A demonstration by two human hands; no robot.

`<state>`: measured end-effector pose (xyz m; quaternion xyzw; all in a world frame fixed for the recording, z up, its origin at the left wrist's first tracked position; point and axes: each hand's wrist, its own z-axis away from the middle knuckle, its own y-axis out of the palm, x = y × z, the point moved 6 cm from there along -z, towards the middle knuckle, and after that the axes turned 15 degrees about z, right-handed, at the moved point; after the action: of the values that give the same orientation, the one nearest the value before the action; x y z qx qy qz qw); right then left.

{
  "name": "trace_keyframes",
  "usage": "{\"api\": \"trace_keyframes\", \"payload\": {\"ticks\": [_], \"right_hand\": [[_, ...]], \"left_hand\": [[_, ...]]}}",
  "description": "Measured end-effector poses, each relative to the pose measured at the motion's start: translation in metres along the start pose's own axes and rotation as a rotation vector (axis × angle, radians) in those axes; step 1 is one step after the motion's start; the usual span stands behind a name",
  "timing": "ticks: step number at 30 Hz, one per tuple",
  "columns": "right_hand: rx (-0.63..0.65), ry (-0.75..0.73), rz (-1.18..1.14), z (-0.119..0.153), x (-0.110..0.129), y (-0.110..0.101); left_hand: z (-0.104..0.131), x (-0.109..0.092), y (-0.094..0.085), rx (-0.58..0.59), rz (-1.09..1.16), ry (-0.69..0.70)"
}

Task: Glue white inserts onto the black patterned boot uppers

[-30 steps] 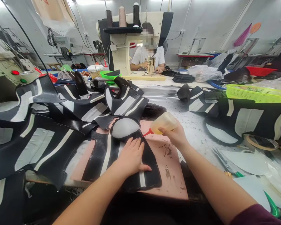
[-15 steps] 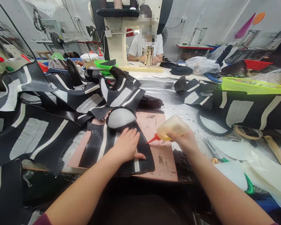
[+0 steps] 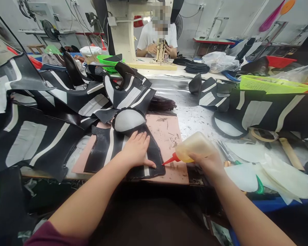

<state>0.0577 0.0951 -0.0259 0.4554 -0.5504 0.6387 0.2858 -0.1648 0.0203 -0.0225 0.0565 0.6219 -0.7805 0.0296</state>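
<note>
Flat on a black leather piece point(image 3: 99, 147) with white strips lies my left hand point(image 3: 136, 148), fingers spread and thumb out to the right. The piece rests on a pink board point(image 3: 176, 136), its rounded white-patched end point(image 3: 129, 120) just beyond my fingertips. My right hand point(image 3: 207, 162) is wrapped round a translucent squeeze bottle point(image 3: 195, 146) holding yellowish liquid. The bottle is tilted left, and its red nozzle point(image 3: 173, 158) points at the right edge of the leather, with the tip at or very near it.
Similar black pieces point(image 3: 41, 140) are heaped on the left. A yellow-green basket point(image 3: 274, 84), a tape roll point(image 3: 263, 135), scissors point(image 3: 224, 150) and white sheets point(image 3: 279, 174) lie to the right. Across the table a person point(image 3: 156, 41) sits behind a sewing machine point(image 3: 120, 34).
The nozzle tip has moved along the leather's right edge toward me, with the bottle in my right hand. My left hand stays on the leather. The camera view has shifted slightly.
</note>
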Motion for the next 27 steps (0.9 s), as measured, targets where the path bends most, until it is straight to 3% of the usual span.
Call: {"api": "trace_keyframes", "payload": {"ticks": [7, 10, 13, 15, 17, 20, 22, 24, 27], "right_hand": [[-0.023, -0.082, 0.058, 0.01, 0.005, -0.009], [-0.115, -0.149, 0.051, -0.009, 0.011, -0.011], [-0.118, -0.173, -0.084, -0.044, 0.011, -0.013], [-0.098, -0.081, -0.177, -0.073, 0.002, -0.018], [-0.072, 0.122, -0.179, -0.101, -0.017, -0.023], [-0.013, 0.405, 0.078, -0.128, -0.043, -0.03], [-0.013, 0.452, 0.242, -0.134, -0.044, -0.035], [-0.097, 0.356, 0.323, -0.127, -0.028, -0.042], [-0.372, -0.058, 0.353, -0.078, 0.026, -0.057]], "left_hand": [[-0.001, 0.0, 0.002, -0.009, -0.002, 0.012], [0.0, -0.001, -0.004, -0.006, 0.011, 0.029], [0.002, 0.002, -0.013, 0.002, 0.021, 0.062], [0.005, 0.005, -0.019, -0.015, -0.003, 0.128], [0.008, 0.007, -0.023, -0.05, -0.058, 0.231], [0.014, 0.006, -0.031, -0.132, -0.148, 0.375], [0.021, 0.004, -0.043, -0.234, -0.221, 0.439], [0.032, 0.001, -0.064, -0.389, -0.304, 0.472], [0.05, -0.004, -0.107, -0.656, -0.409, 0.446]]}}
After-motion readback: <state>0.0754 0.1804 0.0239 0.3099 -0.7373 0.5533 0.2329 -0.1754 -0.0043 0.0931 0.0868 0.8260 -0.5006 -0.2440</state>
